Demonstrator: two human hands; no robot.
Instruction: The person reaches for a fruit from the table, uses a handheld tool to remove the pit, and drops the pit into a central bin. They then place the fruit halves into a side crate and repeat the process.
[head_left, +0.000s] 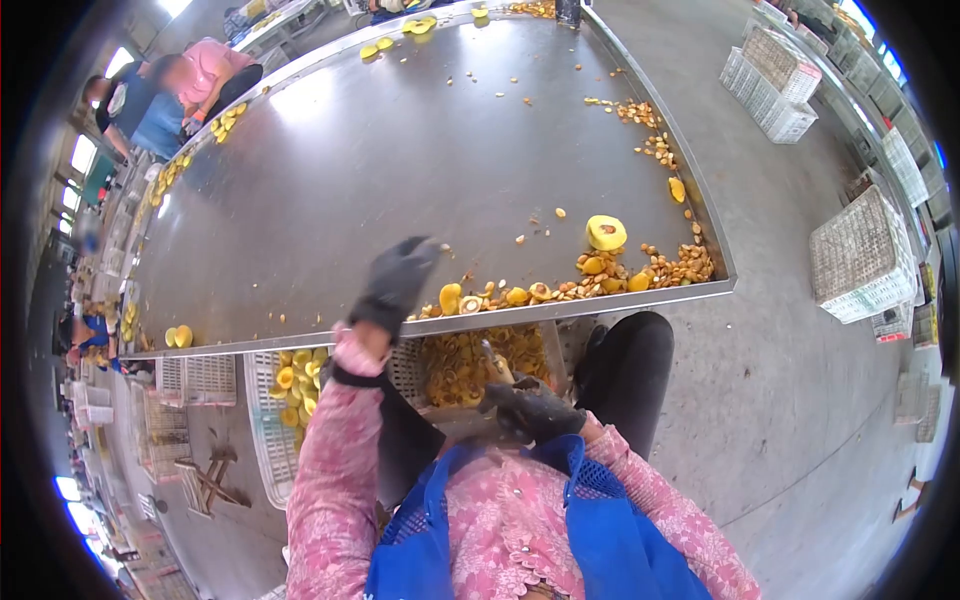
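My left hand, in a dark glove, is over the near edge of the metal table. Its fingers look stretched out, though blurred, and a small brown piece lies by the fingertips. Low in front of my chest, my right hand, also gloved, grips a tool with a pale handle and a metal tip. Below it a crate of yellow-brown fruit scraps sits between my knees. A halved yellow fruit with its stone showing rests among brown stones along the table's near right corner.
A raised metal rim borders the table. A white crate of yellow fruit halves stands left of my leg. Stacked crates are on the floor to the right. Other people work beyond the table's far left side.
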